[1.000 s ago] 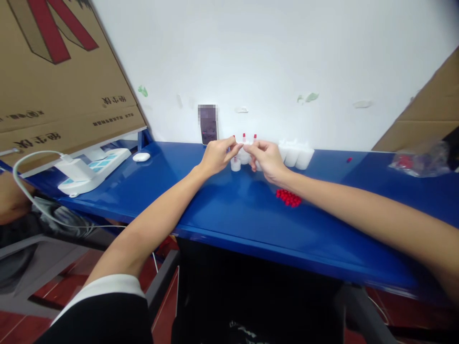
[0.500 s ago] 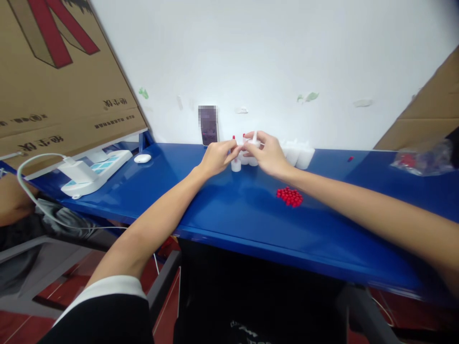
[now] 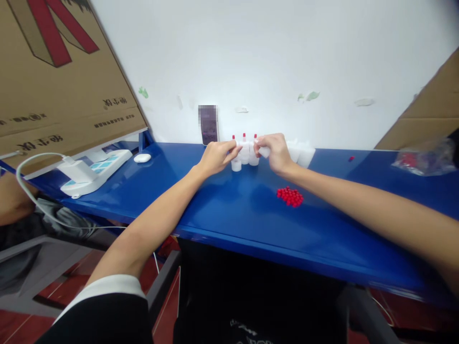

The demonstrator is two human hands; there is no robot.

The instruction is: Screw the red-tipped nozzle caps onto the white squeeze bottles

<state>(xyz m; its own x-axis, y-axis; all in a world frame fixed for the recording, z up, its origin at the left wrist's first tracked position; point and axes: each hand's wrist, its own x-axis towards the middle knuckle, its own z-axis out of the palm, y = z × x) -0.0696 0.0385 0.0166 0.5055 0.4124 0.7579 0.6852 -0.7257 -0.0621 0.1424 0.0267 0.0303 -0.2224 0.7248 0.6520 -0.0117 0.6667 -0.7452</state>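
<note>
Three small white dropper bottles with red tips stand close together near the wall: a left bottle point(image 3: 236, 166), a middle bottle point(image 3: 245, 155) and a right bottle point(image 3: 254, 159). My left hand point(image 3: 216, 158) has its thumb and forefinger nearly together at the upper part of the left bottle, partly covering it. My right hand point(image 3: 275, 152) is curled beside the right bottle. A white bottle point(image 3: 264, 152) shows tilted under its fingers; its nozzle is hidden. Beyond that hand are more white bottles point(image 3: 304, 155). A pile of small red caps point(image 3: 289, 196) lies nearer me.
A phone point(image 3: 209, 126) leans on the wall. To the left are a white earbud case point(image 3: 142, 158) and a power strip point(image 3: 107, 167) with a charger. A loose red cap point(image 3: 352, 158) and a clear plastic bag point(image 3: 425, 160) lie right. A large cardboard box point(image 3: 68, 95) rises left.
My right hand has shifted to the right and turned, uncovering the right bottle's red tip. The white nozzle between its fingers is out of sight. My left hand has stayed in place.
</note>
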